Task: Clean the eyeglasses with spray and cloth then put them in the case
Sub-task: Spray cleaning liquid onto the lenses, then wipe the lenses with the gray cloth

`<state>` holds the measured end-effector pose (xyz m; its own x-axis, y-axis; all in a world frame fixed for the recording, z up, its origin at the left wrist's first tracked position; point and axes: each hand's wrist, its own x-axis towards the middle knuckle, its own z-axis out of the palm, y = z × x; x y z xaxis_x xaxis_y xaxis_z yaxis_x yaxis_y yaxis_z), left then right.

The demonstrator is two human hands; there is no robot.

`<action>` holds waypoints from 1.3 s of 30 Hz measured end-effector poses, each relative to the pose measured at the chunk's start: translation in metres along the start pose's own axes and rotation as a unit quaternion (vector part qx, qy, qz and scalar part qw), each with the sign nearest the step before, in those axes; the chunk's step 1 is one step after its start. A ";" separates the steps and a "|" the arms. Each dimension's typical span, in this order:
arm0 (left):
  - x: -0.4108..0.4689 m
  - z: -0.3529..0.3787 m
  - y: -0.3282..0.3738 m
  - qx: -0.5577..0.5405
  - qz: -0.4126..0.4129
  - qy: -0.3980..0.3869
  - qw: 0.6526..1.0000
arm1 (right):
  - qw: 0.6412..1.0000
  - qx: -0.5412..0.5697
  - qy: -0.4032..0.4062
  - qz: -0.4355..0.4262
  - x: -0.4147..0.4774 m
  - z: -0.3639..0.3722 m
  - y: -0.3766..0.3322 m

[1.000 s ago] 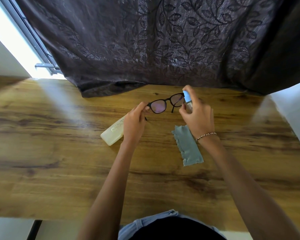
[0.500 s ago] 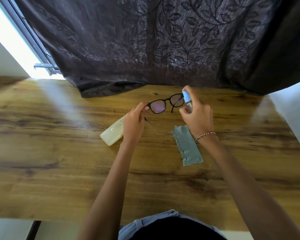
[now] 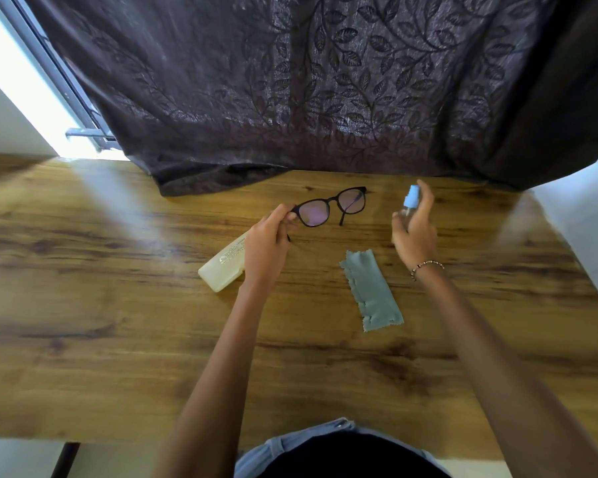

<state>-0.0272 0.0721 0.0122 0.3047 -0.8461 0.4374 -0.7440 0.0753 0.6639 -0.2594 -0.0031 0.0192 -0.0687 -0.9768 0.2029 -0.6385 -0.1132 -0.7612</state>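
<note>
eyeglasses (image 3: 330, 210): black rounded frame, purple sheen on lenses, over far middle of desk (image 3: 118, 305) | left hand (image 3: 266, 246) pinches one frame end | right hand (image 3: 415, 232) grips clear spray bottle (image 3: 409, 205), pale blue cap, apart from glasses | grey-green cloth (image 3: 372, 294), ragged edges, flat on wood grain | cream oblong case (image 3: 223, 267) partly under left hand

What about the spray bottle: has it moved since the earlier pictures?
Yes. The spray bottle, gripped by the right hand, has moved to the right, away from the eyeglasses, judged against the cloth, which has stayed put.
</note>
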 end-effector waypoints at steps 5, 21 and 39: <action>0.002 -0.001 0.000 -0.010 -0.004 -0.003 1.000 | 0.998 0.029 0.006 0.052 -0.003 0.003 0.024; 0.003 -0.001 -0.004 -0.019 0.001 -0.008 1.000 | 0.982 -0.018 0.048 0.183 -0.022 -0.004 0.043; 0.000 -0.005 -0.003 -0.100 -0.014 -0.079 0.992 | 0.901 0.280 -0.213 0.255 -0.045 0.012 -0.005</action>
<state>-0.0215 0.0747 0.0131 0.2145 -0.9201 0.3278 -0.5987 0.1413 0.7884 -0.2440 0.0394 0.0070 0.1337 -0.8954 -0.4246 -0.1134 0.4118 -0.9042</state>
